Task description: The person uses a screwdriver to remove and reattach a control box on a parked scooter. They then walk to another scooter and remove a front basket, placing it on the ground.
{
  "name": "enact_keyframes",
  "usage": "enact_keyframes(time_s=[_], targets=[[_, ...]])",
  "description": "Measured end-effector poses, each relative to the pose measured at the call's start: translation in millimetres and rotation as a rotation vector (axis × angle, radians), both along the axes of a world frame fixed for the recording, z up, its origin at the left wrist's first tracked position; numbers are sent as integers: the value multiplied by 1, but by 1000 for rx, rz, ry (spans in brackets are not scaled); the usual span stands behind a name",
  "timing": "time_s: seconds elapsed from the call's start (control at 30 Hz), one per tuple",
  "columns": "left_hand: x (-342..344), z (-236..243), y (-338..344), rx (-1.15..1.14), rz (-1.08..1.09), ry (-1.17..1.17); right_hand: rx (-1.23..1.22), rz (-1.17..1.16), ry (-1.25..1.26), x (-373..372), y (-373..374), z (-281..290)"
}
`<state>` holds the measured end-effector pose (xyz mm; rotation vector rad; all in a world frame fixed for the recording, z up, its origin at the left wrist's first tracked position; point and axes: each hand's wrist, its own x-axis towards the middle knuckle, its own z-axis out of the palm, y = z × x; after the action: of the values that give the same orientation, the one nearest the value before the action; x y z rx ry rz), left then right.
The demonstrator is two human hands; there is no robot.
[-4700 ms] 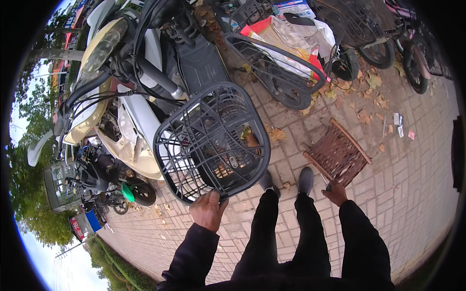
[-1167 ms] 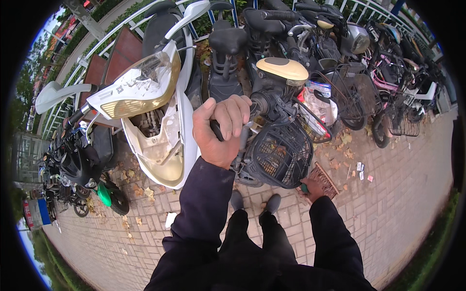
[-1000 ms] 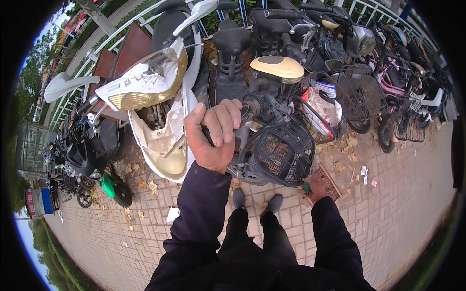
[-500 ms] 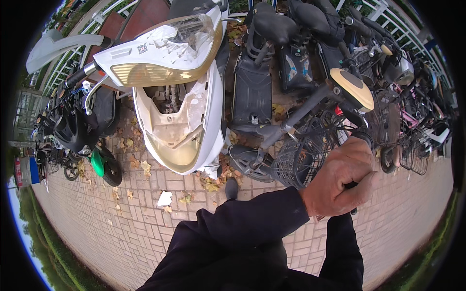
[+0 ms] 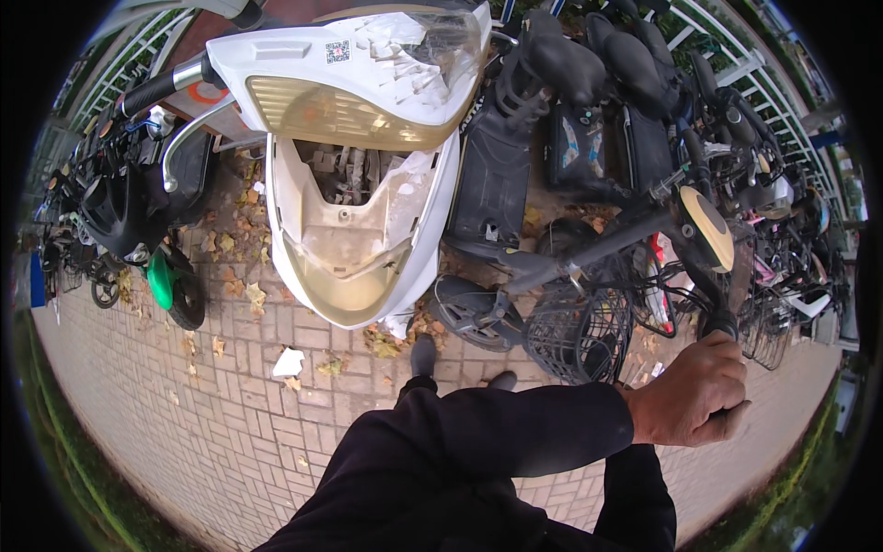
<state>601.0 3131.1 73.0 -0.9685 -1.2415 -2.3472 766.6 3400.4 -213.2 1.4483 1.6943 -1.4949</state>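
Note:
My left hand (image 5: 692,391) reaches across to the right, its fingers wrapped around the end of a black handlebar grip (image 5: 719,320). The grip appears to belong to a dark electric bike whose steering stem (image 5: 598,247) leans toward the right. A cream oval cover (image 5: 706,230) sits at the top of that stem. Below it, a black wire basket (image 5: 578,340) hangs beside the front wheel (image 5: 474,315). My right sleeve (image 5: 635,492) passes behind the left forearm, and my right hand is hidden there.
A white scooter (image 5: 363,221) with a cracked front panel stands left of the bike. Farther left is a dark scooter with a green fender (image 5: 160,276). Several bikes crowd the right (image 5: 773,221). Fallen leaves and a white fragment (image 5: 288,362) lie on the brick paving (image 5: 267,432).
My left hand has moved right and down with the handlebar grip. The bike's stem and basket have shifted right and slightly down in view. The camera view has shifted too.

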Motion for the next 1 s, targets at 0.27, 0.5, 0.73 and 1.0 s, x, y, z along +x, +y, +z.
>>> enact_keyframes(time_s=[0.27, 0.5, 0.73, 1.0], targets=[[15, -4, 31, 12, 106, -105, 11, 42, -24, 17, 14, -10], [19, -2, 58, 102, 241, -163, 8, 117, -69, 20, 21, -18], [17, -3, 63, 93, 250, -134, 17, 194, -91, 17, 31, -20], [18, -1, 71, 46, 303, -127, 87, 216, -111, 12, 21, -12]])
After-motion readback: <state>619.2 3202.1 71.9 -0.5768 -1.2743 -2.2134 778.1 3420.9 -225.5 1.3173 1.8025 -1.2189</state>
